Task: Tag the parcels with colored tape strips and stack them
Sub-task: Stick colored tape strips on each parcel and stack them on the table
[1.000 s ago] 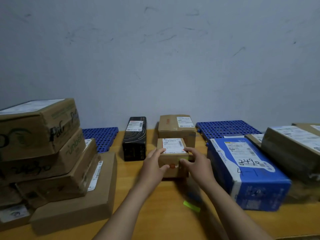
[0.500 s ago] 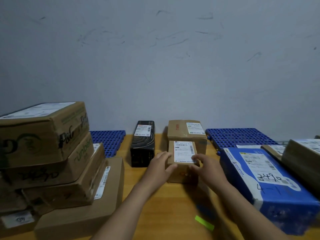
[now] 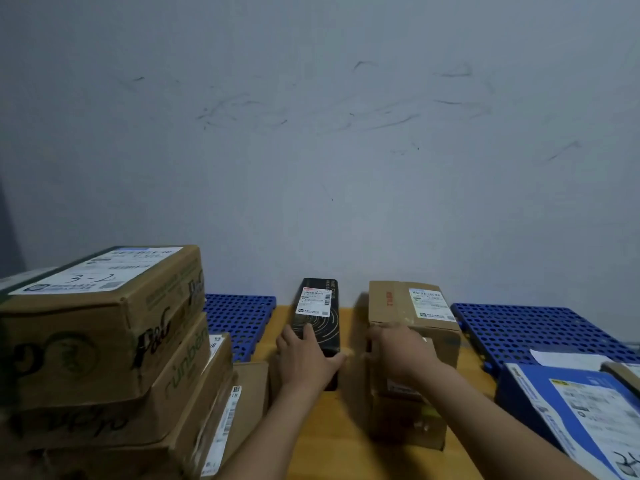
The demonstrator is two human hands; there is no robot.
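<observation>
Left hand (image 3: 304,358) on near end of black parcel (image 3: 317,315), thumb hooked round its right edge, grip closed on it; parcel lies lengthwise at mid tabletop (image 3: 346,452), far end by the wall (image 3: 311,133). Right hand (image 3: 398,355) blurred, over small brown parcel (image 3: 408,424), which sits just in front of larger brown parcel (image 3: 398,303); its grip cannot be told. Tall stack of cartons (image 3: 104,323) crowds the left, close beside the left forearm. Blue parcel (image 3: 571,407) near right. Blue perforated mats far left (image 3: 239,317) and far right (image 3: 536,334). Tabletop yellow wood. Wall grey, scuffed with dark marks.
</observation>
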